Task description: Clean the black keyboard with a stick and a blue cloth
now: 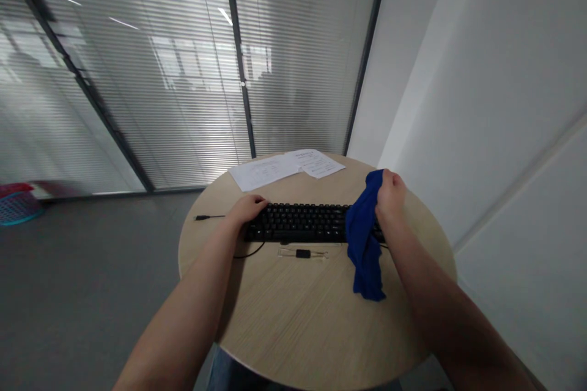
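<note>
Keyboard (307, 224) lay on the bench (293, 317), long axis left-right; left grip (248, 209) was on its far left corner, couldn't tell if clamped. Right grip (392, 192), near the far right corner, pinched the top of the blue cloth (364, 220), which hung across the keyboard's right end, long axis toward the wearer, right grip much nearer it than left.

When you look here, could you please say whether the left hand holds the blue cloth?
No, the right hand holds the blue cloth, while the left hand is at the left end of the black keyboard.
</note>
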Tool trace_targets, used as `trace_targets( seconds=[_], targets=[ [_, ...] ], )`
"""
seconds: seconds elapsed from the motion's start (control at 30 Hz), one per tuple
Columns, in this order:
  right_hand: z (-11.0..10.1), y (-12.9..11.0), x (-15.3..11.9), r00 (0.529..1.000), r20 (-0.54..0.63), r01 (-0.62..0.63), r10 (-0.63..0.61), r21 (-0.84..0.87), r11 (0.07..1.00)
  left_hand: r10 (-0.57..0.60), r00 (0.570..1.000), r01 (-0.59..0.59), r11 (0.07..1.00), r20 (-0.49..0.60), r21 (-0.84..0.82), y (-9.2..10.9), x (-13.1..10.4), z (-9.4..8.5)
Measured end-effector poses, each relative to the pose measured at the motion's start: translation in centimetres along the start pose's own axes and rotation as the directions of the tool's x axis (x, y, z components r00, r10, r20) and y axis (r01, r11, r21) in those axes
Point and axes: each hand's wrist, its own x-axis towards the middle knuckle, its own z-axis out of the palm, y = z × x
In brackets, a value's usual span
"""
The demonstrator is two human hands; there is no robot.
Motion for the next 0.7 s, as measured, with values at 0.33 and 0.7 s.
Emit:
trace_targets(
  seconds=[0.33, 0.7],
  targets=[
    [2.7, -0.5, -6.6, 0.472, 0.880, 0.570, -0.062, -0.250, 0.782, -0.006, 1.000, 0.006, 1.000, 0.014, -0.013, 0.3, -0.3, -0.3],
    [2.4, -0.1, -6.3, 0.437, 0.899, 0.479, 0.028, -0.259, 0.839, -0.002, 1.000, 0.002, 1.000, 0.015, 0.005, 0.4, -0.3, -0.4]
  ],
)
